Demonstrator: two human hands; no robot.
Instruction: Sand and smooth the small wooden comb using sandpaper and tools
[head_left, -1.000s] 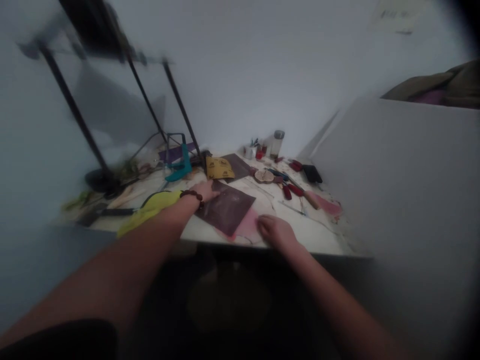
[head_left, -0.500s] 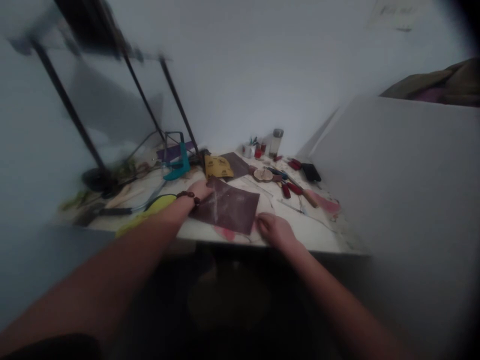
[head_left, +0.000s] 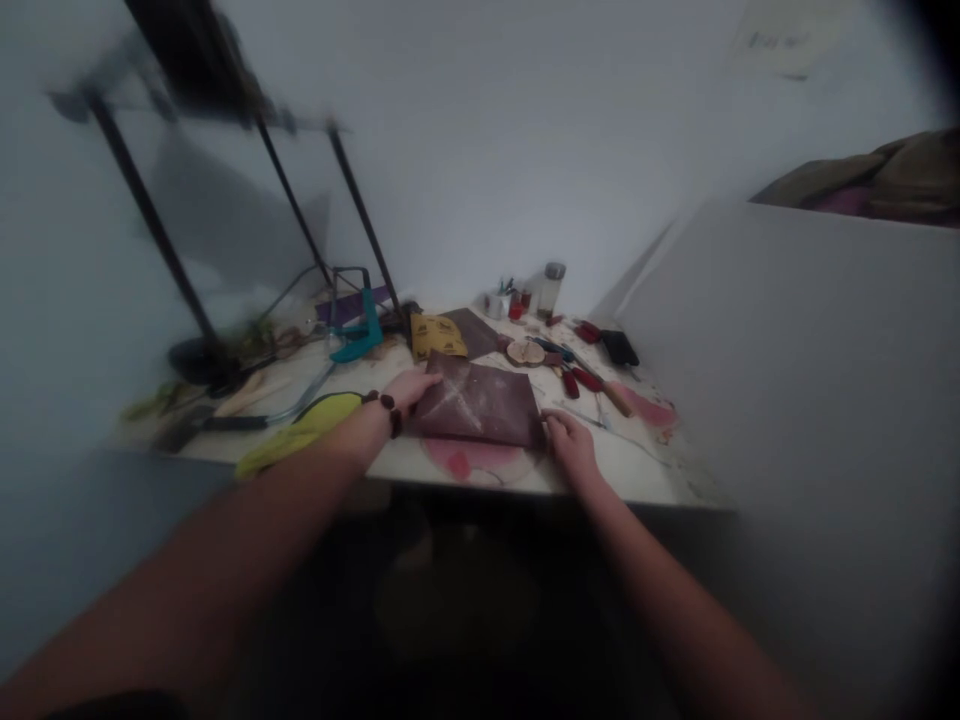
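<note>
A dark brown sheet of sandpaper [head_left: 487, 400] with pale crossing scuff marks spans the gap between my hands, over the table's front part. My left hand [head_left: 412, 388], with a dark beaded bracelet at the wrist, grips its upper left side. At the right edge, the fingers of my right hand [head_left: 568, 440] are closed on the sheet. Under its lower edge shows a pink and red patch [head_left: 472, 460] on the tabletop. Just behind lie a yellow printed sheet [head_left: 437, 336] and another brown sheet [head_left: 474, 330].
A teal-handled saw [head_left: 361, 335] and a yellow-green item [head_left: 307, 430] lie left, by a black-legged stand [head_left: 154, 220]. Round wooden slices [head_left: 525, 352], red-handled tools [head_left: 587, 380], a black object [head_left: 619, 347] and a lidded jar [head_left: 552, 290] are right. A white panel [head_left: 810, 380] borders the right.
The sandpaper has turned and its right end has risen and moved right. My right hand has moved slightly right and up and now grips its right edge.
</note>
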